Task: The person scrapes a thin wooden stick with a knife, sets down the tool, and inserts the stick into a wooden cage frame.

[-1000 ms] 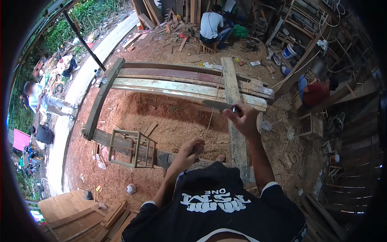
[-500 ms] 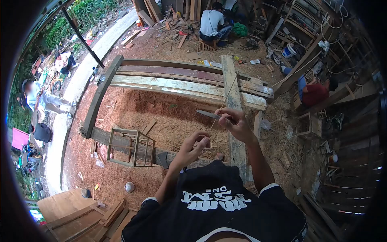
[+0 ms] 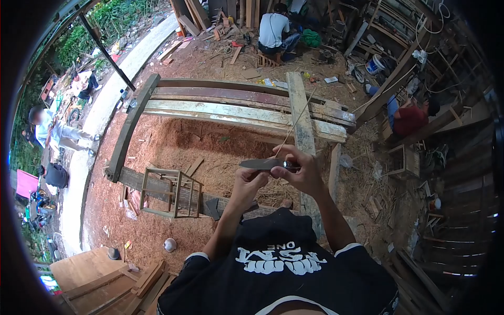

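My right hand (image 3: pixel 300 173) is closed around a knife, its dark blade (image 3: pixel 257 164) pointing left across the front of my chest. A long thin wooden stick (image 3: pixel 295 118) slants up and to the right from behind the blade. My left hand (image 3: pixel 247 186) is closed just below the blade, thumb and fingers pinched together around the stick's lower end, which is mostly hidden. Below my hands runs a wooden beam (image 3: pixel 181 197). On it stands a small open wooden frame (image 3: pixel 176 212), and a dark flat piece (image 3: pixel 212 207) lies beside it.
Long planks (image 3: pixel 220 110) span the bench in front, crossed by a pale board (image 3: pixel 300 118). Sawdust (image 3: pixel 220 149) covers the ground. A person in a white shirt (image 3: pixel 274 30) crouches at the back; another in red (image 3: pixel 412 121) sits right. A wooden stool frame (image 3: pixel 403 163) stands right.
My hands have come together. The knife has moved left and down, its blade now over my left fingers. The stick has shifted slightly and still leans up to the right.
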